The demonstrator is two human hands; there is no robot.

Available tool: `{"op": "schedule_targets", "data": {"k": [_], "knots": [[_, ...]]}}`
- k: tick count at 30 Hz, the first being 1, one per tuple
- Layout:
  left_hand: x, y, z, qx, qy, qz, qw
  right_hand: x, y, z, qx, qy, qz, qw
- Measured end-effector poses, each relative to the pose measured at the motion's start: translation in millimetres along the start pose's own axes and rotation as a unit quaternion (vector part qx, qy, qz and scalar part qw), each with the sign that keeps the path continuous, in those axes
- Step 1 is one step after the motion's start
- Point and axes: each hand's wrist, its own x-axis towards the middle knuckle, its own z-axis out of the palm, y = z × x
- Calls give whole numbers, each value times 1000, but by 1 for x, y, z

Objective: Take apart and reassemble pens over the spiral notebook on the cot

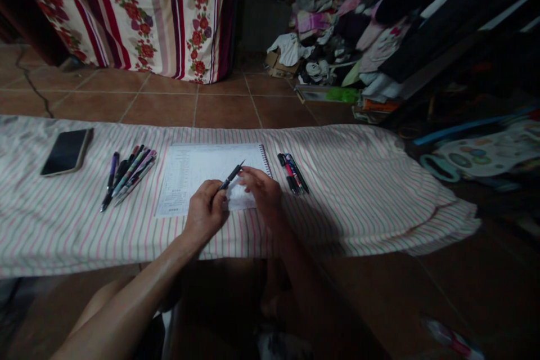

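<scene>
My left hand (pixel 206 203) is closed around a dark pen (pixel 230 176), which slants up to the right with its thin tip bare. Close beside that tip is my right hand (pixel 264 188), its fingers loosely apart and holding nothing that I can see. Under both hands lies a spiral notebook (pixel 211 160) with white pages and faint printing along its left side. To the right of the notebook a small group of pens (pixel 294 173) lies side by side, black, red and dark blue. Left of it, several more pens (pixel 134 171) are bunched together, with a purple pen (pixel 113 170) at their edge.
A dark-screened phone (pixel 65 152) lies at the left on the striped cloth (pixel 358 191) covering the table. Beyond are a tiled floor (pixel 223 109), a floral curtain (pixel 160 17) and a heap of clothes (pixel 346 28) with a cardboard box (pixel 280 64).
</scene>
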Motion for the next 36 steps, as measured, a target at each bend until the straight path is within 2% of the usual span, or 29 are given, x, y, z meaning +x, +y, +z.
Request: {"op": "schedule_targets", "data": {"k": [2, 5, 9, 12, 16, 25, 29, 32, 36], "knots": [[2, -1, -2, 8, 7, -18, 1000, 6, 4, -11, -34, 51, -11, 998], [3, -3, -5, 20, 15, -30, 999, 11, 9, -26, -142, 90, -51, 984], [3, -5, -7, 22, 14, -36, 999, 9, 12, -30, -274, 33, -125, 953], [2, -6, -7, 26, 11, -34, 999, 7, 15, -25, -325, -8, -160, 932], [0, -6, -5, 34, 5, -21, 999, 7, 18, -20, -379, -31, -197, 904], [0, -5, -8, 37, -11, -17, 999, 9, 25, -18, -401, -55, -202, 892], [-1, -5, -9, 36, -11, -13, 999, 10, 26, -15, -414, -42, -191, 889], [-1, -6, -9, 38, -10, -10, 999, 10, 21, -12, -406, -4, -196, 893], [-2, -6, -11, 38, -14, -12, 999, 11, 11, -11, -316, 76, -196, 925]]}}
